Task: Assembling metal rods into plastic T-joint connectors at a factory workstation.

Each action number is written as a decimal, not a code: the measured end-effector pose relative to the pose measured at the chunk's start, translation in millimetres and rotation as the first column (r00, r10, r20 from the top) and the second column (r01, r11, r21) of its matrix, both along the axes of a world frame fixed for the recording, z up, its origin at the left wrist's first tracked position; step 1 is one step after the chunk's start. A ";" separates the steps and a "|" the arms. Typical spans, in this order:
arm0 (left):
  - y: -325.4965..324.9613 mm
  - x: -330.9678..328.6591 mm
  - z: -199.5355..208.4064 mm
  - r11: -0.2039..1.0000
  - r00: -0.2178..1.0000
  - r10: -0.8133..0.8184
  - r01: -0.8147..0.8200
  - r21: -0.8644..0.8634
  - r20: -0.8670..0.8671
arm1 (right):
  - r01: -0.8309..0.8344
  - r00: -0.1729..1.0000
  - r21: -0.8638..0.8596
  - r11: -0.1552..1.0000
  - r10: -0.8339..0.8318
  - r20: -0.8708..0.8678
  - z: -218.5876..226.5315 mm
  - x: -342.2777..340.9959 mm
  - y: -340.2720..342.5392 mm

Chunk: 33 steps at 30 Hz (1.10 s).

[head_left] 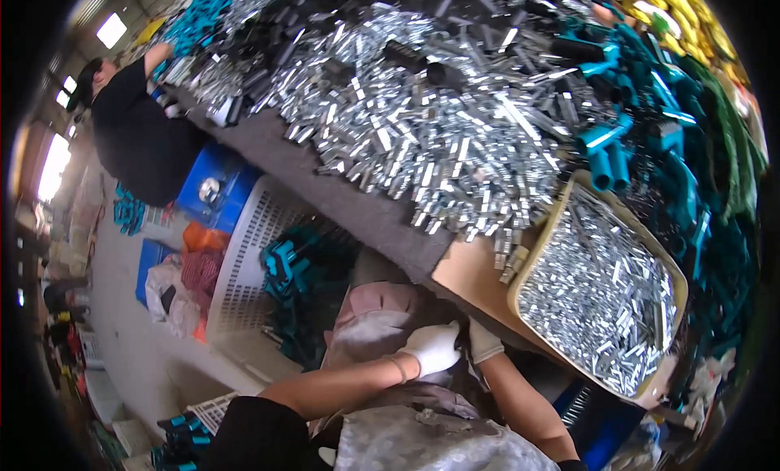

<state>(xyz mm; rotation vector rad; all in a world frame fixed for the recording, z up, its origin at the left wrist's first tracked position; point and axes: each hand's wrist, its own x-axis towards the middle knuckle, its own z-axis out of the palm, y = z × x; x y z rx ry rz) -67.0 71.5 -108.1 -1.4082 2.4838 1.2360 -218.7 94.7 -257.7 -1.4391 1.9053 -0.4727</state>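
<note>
Both of my hands wear white gloves and are close together over my lap, just below the table's near edge. My left hand (435,348) is closed, its fingers curled toward the right hand; whatever they grip, if anything, is hidden. My right hand (485,342) reaches up beside it, its fingers out of sight in the shadow by the edge. Right above them a sheet of cardboard (467,270) lies on the table. On its right side rests a beige tray (517,302) filled with small shiny metal pieces (597,288).
A large heap of silvery metal pieces (390,114) covers the dark table (357,207). Teal parts (605,150) are piled at right. Left of my legs stands a white perforated crate (240,264) holding teal parts. Another person (146,126) works at the far left, near a blue bin (218,187).
</note>
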 end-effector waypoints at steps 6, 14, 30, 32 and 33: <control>19.1 -8.4 -57.6 0.986 0.983 0.156 -0.161 -0.049 -0.093 | -0.132 0.948 0.249 0.960 0.195 -0.250 61.1 13.6 -14.5; 3.6 -9.6 -13.2 0.998 0.998 0.066 -0.066 -0.007 -0.023 | 0.176 0.974 -0.200 0.964 -0.142 0.176 91.1 10.6 -14.9; 1.9 -5.5 -32.8 0.997 0.991 0.075 -0.072 0.026 -0.110 | -0.148 0.962 -0.030 0.989 0.137 -0.236 76.2 5.0 -21.4; 14.1 -35.7 -43.0 0.993 0.990 0.111 -0.108 0.038 -0.084 | 0.047 0.907 -0.448 0.893 -0.226 -0.355 7.3 -13.4 -5.2; 14.6 -29.0 -46.5 0.984 0.986 0.169 -0.169 0.063 0.007 | -0.029 0.932 -0.250 0.968 -0.064 -0.356 28.4 -4.1 -14.9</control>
